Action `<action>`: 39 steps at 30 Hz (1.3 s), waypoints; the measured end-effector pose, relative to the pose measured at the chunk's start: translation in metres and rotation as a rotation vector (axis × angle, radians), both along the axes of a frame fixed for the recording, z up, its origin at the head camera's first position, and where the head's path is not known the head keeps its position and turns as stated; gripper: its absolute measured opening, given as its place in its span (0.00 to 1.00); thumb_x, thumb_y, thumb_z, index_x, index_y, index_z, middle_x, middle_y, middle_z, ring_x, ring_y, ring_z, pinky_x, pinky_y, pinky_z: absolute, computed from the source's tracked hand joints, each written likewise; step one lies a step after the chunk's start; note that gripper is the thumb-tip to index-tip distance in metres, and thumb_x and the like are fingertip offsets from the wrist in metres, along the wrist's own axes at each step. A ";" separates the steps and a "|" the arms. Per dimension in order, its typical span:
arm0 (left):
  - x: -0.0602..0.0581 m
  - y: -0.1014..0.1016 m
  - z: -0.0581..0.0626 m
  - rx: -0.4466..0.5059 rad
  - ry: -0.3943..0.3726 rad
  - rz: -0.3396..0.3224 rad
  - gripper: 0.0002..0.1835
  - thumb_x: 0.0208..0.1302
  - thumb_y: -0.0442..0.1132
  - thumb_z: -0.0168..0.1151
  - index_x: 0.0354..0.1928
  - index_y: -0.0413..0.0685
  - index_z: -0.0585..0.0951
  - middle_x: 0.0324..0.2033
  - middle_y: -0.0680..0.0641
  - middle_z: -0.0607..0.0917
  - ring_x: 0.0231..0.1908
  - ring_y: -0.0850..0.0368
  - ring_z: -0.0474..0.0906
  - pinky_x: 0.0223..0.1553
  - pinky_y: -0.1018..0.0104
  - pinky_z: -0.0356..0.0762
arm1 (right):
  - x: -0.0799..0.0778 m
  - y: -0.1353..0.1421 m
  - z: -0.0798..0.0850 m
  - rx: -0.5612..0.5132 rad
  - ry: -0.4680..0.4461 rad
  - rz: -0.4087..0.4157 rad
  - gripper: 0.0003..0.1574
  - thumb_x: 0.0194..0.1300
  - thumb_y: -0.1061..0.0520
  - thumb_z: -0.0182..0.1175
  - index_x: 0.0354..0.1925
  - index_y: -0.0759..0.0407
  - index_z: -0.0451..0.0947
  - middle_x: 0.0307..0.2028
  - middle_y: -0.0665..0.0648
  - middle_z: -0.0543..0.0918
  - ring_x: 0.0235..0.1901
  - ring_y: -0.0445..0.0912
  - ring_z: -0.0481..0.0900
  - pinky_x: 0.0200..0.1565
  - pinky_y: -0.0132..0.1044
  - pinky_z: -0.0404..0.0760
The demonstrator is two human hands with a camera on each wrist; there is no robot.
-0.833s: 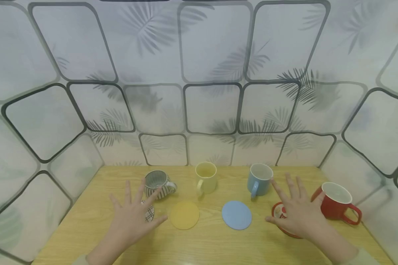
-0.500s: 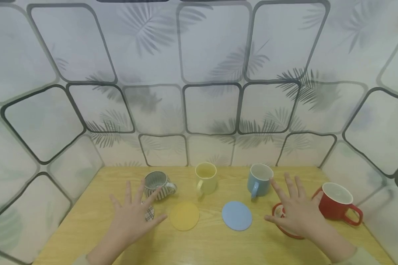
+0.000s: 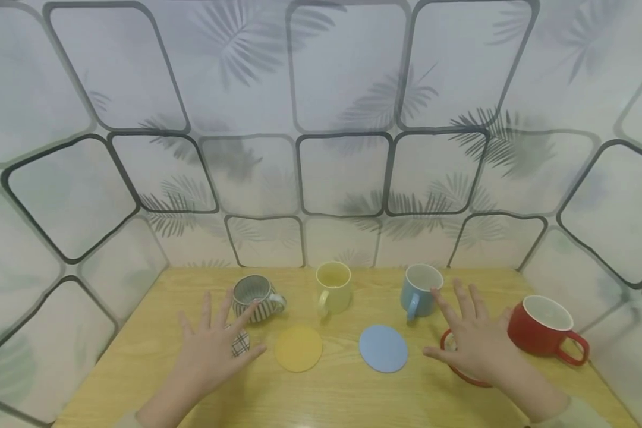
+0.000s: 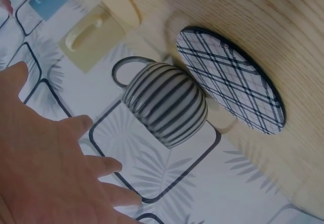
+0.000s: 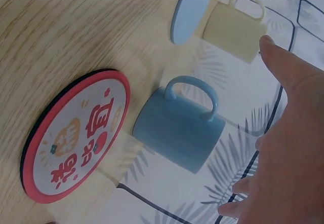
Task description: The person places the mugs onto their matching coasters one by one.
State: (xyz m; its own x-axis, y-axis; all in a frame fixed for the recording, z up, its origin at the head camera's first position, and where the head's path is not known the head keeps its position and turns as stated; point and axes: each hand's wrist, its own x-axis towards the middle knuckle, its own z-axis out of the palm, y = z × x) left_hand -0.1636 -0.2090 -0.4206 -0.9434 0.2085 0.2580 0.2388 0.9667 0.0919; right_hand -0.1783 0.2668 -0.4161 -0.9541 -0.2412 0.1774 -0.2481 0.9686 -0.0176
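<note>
— How to judge the striped mug (image 4: 167, 105)?

— Looks like glazed ceramic: stiff, middling in weight, perhaps slippery round the belly, likely to chip on a hard knock. Best taken by the loop handle.

— And the blue mug (image 5: 177, 127)?

— Seems much the same, with straighter sides. Offers a handle toward the near edge of the table (image 3: 342, 398); good for hooking a couple of fingers through.

— The red mug (image 3: 540, 327)?

— Looks broader, so possibly the heaviest. Better held by the handle, out to the right, with support under the body.

— And the flat discs?

— Probably light; best pinched at the rim.

— Looks?

— Dark and pale bands on the striped mug, plain pale blue on the next, white lining inside the red. Crossed dark lines on the plaid coaster (image 4: 230, 79); red lettering on the red-rimmed coaster (image 5: 76, 138).

— Where?

— On the table: striped mug behind the plaid coaster, blue mug behind and left of the red-rimmed coaster, red mug to the right of it.

— Hands?

— Left hand (image 3: 211, 351) spread wide, grasping nothing, partly hiding the plaid coaster. Right hand (image 3: 476, 348) likewise, across the red-rimmed coaster. Hard to tell about contact with anything beneath.
</note>
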 end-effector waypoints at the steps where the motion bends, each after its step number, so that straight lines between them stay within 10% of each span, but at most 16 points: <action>1: 0.000 0.000 0.000 -0.005 -0.001 0.000 0.43 0.65 0.71 0.65 0.80 0.69 0.68 0.81 0.33 0.61 0.78 0.16 0.49 0.64 0.04 0.43 | 0.000 -0.001 0.000 -0.001 -0.003 -0.001 0.71 0.57 0.19 0.67 0.84 0.47 0.52 0.81 0.76 0.51 0.78 0.78 0.50 0.56 0.99 0.45; 39: 0.009 -0.040 -0.021 0.062 -0.069 0.085 0.46 0.69 0.70 0.62 0.80 0.51 0.68 0.80 0.25 0.58 0.78 0.15 0.45 0.70 0.10 0.39 | -0.017 -0.083 0.009 -0.020 0.108 0.199 0.68 0.56 0.25 0.73 0.83 0.50 0.60 0.80 0.75 0.58 0.77 0.75 0.62 0.67 0.88 0.60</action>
